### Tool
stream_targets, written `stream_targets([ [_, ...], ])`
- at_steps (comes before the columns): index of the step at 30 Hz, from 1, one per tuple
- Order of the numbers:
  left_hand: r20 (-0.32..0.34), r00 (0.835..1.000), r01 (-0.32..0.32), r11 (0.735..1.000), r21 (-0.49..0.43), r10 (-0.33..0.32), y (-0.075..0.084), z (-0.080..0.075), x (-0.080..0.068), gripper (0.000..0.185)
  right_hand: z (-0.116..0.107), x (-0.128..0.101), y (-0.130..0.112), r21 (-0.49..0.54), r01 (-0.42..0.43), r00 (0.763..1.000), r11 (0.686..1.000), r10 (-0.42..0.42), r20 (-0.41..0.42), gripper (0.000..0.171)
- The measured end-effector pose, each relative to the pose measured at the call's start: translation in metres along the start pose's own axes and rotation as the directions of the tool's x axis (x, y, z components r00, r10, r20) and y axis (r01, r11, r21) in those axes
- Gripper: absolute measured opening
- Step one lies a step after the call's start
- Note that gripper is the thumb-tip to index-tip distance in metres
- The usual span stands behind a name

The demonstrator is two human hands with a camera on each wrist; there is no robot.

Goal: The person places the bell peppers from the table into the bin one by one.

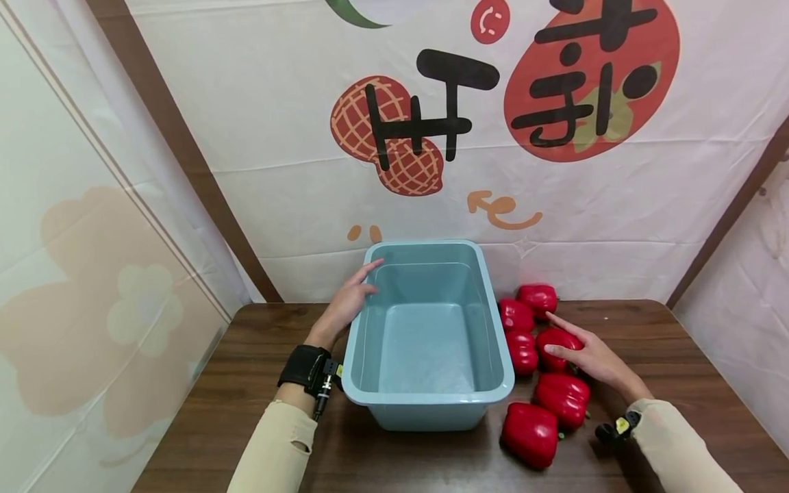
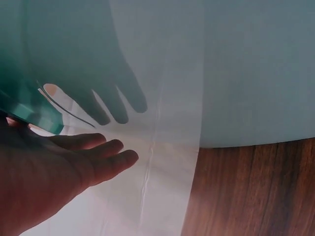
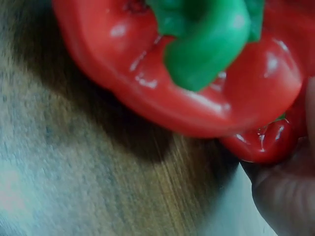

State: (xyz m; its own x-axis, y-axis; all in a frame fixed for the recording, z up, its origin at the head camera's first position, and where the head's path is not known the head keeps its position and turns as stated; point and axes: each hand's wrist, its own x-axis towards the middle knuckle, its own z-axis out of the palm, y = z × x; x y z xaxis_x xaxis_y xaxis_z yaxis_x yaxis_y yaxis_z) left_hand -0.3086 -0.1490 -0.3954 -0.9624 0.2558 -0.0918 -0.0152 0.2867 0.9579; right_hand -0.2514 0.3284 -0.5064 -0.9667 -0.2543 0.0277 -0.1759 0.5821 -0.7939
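Wood table [image 1: 647, 329], printed backdrop | tub [image 1: 428, 404] centre, long axis running away | L hand [image 1: 348, 301] flat on tub's left wall | R hand [image 1: 588, 356] laid on pepper [image 1: 555, 340], right of tub; R nearer.

Cream sleeves; black strap with a camera on the left wrist [image 1: 303, 368], seemingly the right too.

Left hand [image 1: 346, 306] lies flat, fingers straight; right hand [image 1: 588, 357] spreads open, palm down
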Motion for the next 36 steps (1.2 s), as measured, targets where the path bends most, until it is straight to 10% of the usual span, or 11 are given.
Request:
stream_targets([
  [36, -0.023, 1.0, -0.015, 1.0, 0.015, 0.016, 0.0017, 0.002, -0.0009, 0.05, 0.0071, -0.0062, -0.0022, 0.056, 0.057, 0.998, 0.997, -0.057, -0.007, 0.071],
])
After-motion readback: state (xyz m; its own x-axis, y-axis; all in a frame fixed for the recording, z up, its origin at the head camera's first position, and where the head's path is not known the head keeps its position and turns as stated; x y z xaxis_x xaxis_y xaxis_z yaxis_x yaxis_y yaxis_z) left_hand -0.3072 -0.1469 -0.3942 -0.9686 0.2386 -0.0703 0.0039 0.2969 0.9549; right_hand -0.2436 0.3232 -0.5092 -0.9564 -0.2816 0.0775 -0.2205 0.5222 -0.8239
